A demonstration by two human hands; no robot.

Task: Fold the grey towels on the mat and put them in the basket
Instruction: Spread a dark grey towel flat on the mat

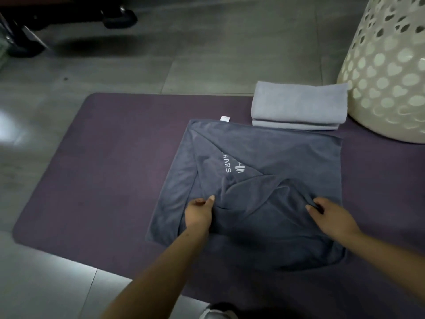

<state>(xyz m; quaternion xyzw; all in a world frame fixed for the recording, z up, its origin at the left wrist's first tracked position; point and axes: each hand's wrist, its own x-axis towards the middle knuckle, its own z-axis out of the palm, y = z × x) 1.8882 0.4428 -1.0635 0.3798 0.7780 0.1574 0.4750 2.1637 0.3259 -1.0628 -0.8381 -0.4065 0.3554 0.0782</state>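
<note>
Gripping the dark grey towel (257,192) in the lower middle of the frame, your left hand (199,214) pinches a fold at its left side and your right hand (331,215) pinches a bunched fold at its right — both curled on cloth. It lies half-folded on the purple mat (103,169). A folded light grey towel (299,105) sits above it, touching the cream basket (388,72) at the upper right.
</note>
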